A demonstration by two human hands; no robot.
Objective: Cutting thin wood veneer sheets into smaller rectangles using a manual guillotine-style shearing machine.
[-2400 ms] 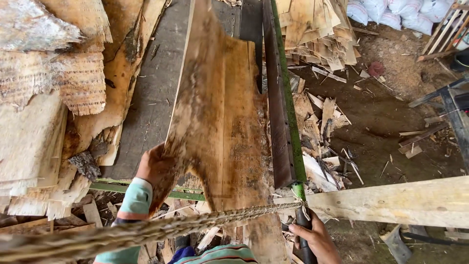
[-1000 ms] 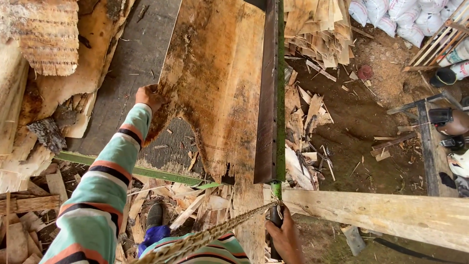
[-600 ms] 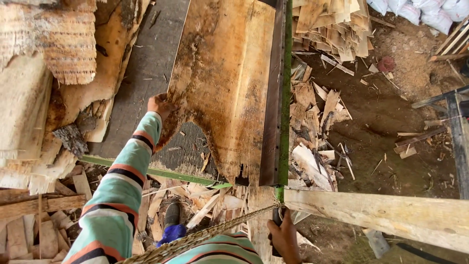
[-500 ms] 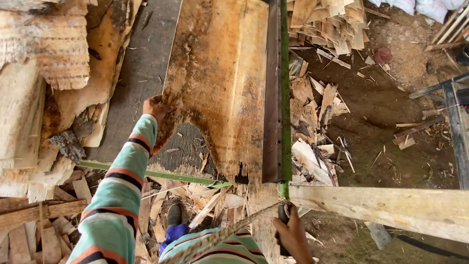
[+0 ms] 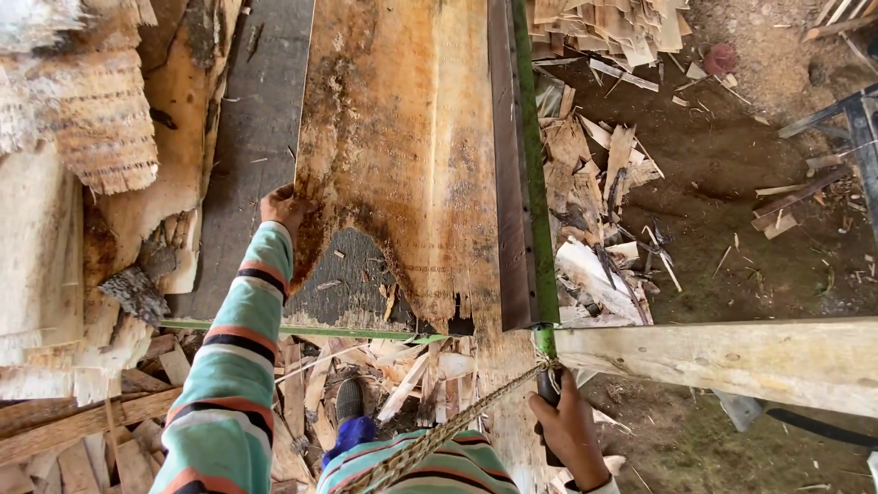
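A wide, thin sheet of wood veneer point(image 5: 402, 137), stained brown along its ragged near edge, lies on a dark grey table point(image 5: 251, 137). My left hand point(image 5: 282, 209), in a striped sleeve, grips the sheet's torn left edge. A long blade with a green bar point(image 5: 526, 155) runs along the sheet's right side. My right hand point(image 5: 572, 430) is closed around the dark handle at the near end of that bar, where a twisted rope point(image 5: 439, 434) is tied.
Stacks of veneer sheets point(image 5: 82, 119) rise at the left. A pale wooden beam point(image 5: 732, 357) crosses at the right. Offcuts and scraps point(image 5: 604, 174) litter the dirt floor to the right and under the table, around my shoe point(image 5: 349, 400).
My left hand slid farther up the sheet's left edge, and the sheet moved forward under the blade. My right hand stayed on the handle.
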